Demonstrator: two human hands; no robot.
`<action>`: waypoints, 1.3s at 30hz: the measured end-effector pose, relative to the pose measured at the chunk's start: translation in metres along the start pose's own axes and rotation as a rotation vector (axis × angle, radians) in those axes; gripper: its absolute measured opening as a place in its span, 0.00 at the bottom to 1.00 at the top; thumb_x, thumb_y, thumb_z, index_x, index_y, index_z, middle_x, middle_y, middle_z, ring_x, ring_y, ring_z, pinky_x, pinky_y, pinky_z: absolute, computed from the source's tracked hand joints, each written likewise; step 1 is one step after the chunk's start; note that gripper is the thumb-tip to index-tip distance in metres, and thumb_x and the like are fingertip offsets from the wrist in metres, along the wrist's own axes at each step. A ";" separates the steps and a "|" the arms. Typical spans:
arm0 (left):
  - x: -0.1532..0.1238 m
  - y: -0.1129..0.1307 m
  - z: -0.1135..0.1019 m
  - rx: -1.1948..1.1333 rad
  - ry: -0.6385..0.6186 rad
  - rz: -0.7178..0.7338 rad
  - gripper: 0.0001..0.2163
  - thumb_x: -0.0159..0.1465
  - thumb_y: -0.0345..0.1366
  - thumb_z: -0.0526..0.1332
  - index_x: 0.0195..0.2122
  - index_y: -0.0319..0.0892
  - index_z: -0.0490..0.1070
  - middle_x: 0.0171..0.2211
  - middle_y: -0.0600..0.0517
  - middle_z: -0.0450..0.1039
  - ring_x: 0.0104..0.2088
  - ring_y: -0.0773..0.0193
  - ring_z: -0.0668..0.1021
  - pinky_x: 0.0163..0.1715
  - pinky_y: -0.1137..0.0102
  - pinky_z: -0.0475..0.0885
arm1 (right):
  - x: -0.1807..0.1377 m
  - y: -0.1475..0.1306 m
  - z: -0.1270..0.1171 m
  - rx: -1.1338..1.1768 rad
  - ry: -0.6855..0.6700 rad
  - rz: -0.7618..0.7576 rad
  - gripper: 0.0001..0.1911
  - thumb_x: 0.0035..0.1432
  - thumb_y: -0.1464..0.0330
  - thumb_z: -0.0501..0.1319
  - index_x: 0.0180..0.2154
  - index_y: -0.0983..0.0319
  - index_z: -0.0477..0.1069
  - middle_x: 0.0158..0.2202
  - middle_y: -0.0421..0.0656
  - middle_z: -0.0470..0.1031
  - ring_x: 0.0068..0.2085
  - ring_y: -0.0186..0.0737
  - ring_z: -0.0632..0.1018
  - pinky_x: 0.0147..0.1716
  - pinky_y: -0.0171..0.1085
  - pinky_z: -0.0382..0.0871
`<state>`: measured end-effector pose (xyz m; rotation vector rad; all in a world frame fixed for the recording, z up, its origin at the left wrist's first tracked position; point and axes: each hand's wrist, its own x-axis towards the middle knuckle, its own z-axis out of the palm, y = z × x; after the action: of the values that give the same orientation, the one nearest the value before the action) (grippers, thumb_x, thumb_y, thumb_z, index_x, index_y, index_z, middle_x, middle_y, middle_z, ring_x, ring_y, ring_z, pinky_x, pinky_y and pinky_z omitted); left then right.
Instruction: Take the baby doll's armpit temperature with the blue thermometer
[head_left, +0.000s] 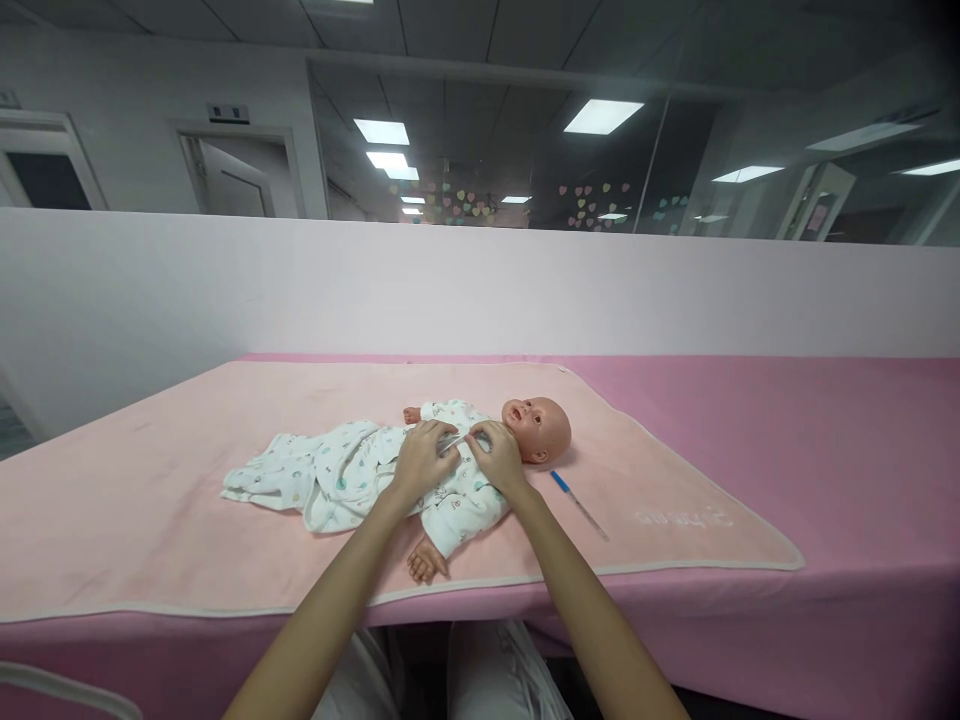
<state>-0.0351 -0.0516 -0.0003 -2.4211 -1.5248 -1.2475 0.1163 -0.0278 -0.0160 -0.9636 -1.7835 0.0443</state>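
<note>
Plastic baby doll (536, 428) lay face-up on pale pink blanket (187, 520), chest reachable | left hand (420, 460), right hand (499, 455) each pinched its white patterned romper (337, 475) front.

The left hand (421, 462) and right hand (499, 460) hide the doll (541, 430) chest; blanket (225, 560) lettering (684, 518) unreadable.

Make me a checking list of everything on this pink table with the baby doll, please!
Surface: pink table with a paler pink blanket spread flat on it.
Job's things: baby doll lying face up, head to the right, in a white printed romper.
Clutter: thin stick with a blue end on the blanket beside the doll's head.
Grippers: left hand and right hand side by side, fingers pinching the romper at the chest.
Cables: nothing seen.
Surroundings: white partition, glass wall with heart stickers, a door ajar.
</note>
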 end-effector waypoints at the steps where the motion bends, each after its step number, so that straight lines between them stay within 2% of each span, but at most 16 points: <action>1: 0.000 0.000 0.001 -0.003 0.009 -0.012 0.10 0.54 0.32 0.55 0.37 0.43 0.69 0.37 0.50 0.71 0.41 0.58 0.70 0.43 0.64 0.62 | 0.000 0.000 0.000 -0.002 -0.002 0.007 0.04 0.52 0.69 0.55 0.27 0.60 0.67 0.28 0.41 0.72 0.33 0.38 0.71 0.36 0.37 0.64; 15: 0.002 -0.004 0.004 -0.234 0.055 -0.095 0.13 0.53 0.27 0.51 0.36 0.43 0.70 0.33 0.52 0.74 0.36 0.63 0.73 0.40 0.67 0.67 | 0.001 0.006 0.005 -0.006 0.027 0.040 0.04 0.52 0.69 0.56 0.26 0.60 0.68 0.27 0.41 0.73 0.32 0.38 0.72 0.35 0.37 0.64; 19: 0.003 -0.003 0.002 -0.257 0.040 -0.118 0.13 0.53 0.27 0.51 0.36 0.43 0.70 0.30 0.53 0.74 0.34 0.63 0.74 0.39 0.68 0.67 | 0.001 0.004 0.005 0.006 0.038 0.044 0.05 0.52 0.68 0.56 0.26 0.60 0.68 0.27 0.41 0.73 0.32 0.38 0.72 0.35 0.37 0.64; 26: 0.003 -0.006 0.002 -0.347 0.005 -0.129 0.14 0.53 0.26 0.50 0.37 0.42 0.69 0.33 0.52 0.73 0.36 0.65 0.74 0.38 0.70 0.67 | 0.001 0.006 0.006 0.010 0.031 0.042 0.05 0.52 0.69 0.56 0.26 0.61 0.68 0.27 0.41 0.73 0.32 0.38 0.72 0.36 0.37 0.64; 29: 0.003 -0.008 0.003 -0.334 0.006 -0.109 0.14 0.53 0.25 0.49 0.38 0.43 0.68 0.32 0.53 0.72 0.35 0.65 0.73 0.36 0.70 0.67 | 0.001 0.006 0.006 0.008 0.029 0.041 0.04 0.52 0.69 0.57 0.26 0.61 0.68 0.27 0.41 0.74 0.32 0.38 0.72 0.36 0.37 0.63; 34: 0.003 -0.005 0.002 -0.250 -0.008 -0.089 0.13 0.54 0.26 0.48 0.30 0.44 0.72 0.29 0.54 0.73 0.33 0.64 0.72 0.37 0.69 0.66 | 0.001 0.005 0.006 0.007 0.026 0.043 0.04 0.52 0.69 0.57 0.26 0.61 0.68 0.28 0.41 0.74 0.32 0.38 0.72 0.36 0.37 0.63; 39: 0.002 -0.003 0.003 -0.249 0.032 -0.133 0.11 0.55 0.30 0.51 0.34 0.44 0.73 0.30 0.54 0.74 0.34 0.64 0.72 0.36 0.70 0.66 | 0.001 0.005 0.005 0.011 0.020 0.049 0.04 0.52 0.69 0.56 0.27 0.61 0.67 0.28 0.40 0.73 0.32 0.38 0.71 0.36 0.36 0.63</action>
<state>-0.0350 -0.0475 -0.0015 -2.4621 -1.6350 -1.5815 0.1151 -0.0222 -0.0197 -0.9970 -1.7398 0.0756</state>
